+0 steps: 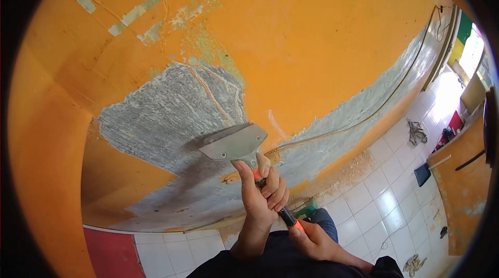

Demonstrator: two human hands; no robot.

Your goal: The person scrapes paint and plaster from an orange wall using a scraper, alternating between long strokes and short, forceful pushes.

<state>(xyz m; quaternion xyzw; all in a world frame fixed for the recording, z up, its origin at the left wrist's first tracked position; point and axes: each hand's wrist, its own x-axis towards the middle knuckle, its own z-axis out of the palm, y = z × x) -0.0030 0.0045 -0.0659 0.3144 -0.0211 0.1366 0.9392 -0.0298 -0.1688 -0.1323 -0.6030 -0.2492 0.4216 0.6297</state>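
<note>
Orange wall point(322, 44), grey-patched, meets white tiles point(365, 190) while left fingers point(271, 182) and right fingers point(314, 231) grip a scraper point(234, 144).

Broad grey metal scraper point(235, 143) before orange painted wall point(322, 44); at its three o'clock, crumpled grey cloth point(417, 133) on white square tiles point(361, 219).

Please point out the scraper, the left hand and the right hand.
Scraper point(234, 143): head view, on its metal blade.
Left hand point(261, 200): head view, on mid-hand.
Right hand point(316, 242): head view, on mid-hand.
</note>
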